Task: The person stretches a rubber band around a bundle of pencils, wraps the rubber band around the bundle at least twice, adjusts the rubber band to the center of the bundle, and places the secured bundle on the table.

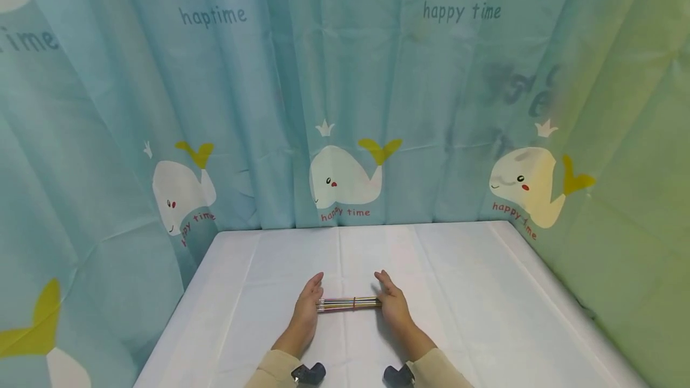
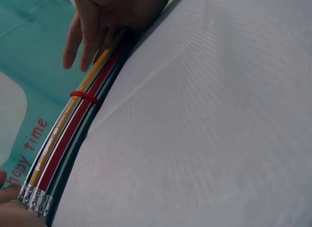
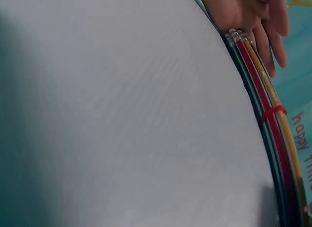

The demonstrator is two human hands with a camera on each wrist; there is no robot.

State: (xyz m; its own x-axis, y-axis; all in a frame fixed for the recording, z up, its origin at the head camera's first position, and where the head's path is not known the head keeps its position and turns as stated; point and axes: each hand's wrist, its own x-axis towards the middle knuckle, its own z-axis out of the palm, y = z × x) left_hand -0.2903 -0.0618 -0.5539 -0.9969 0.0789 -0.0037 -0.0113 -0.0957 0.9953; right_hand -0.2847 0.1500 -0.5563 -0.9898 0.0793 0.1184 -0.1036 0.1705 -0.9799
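A bundle of pencils (image 1: 339,304) lies sideways between my two hands, over the middle of the white table. Around its middle runs a red rubber band (image 2: 85,96); yellow, dark red and dark green barrels show. At the eraser end, with its silver ferrules (image 3: 238,35), is my left hand (image 1: 306,311), fingers straight and palm turned inward. My right hand (image 1: 396,310) faces it at the opposite end, its fingers extended forward and its palm against the pencils. That far end of the bundle is hidden by the right hand.
The white-covered table (image 1: 291,256) spreads out around the hands. A blue-green curtain (image 1: 269,106) with whale prints hangs behind it and along both sides. Dark wrist devices (image 1: 308,374) sit at the light sleeves (image 1: 275,370).
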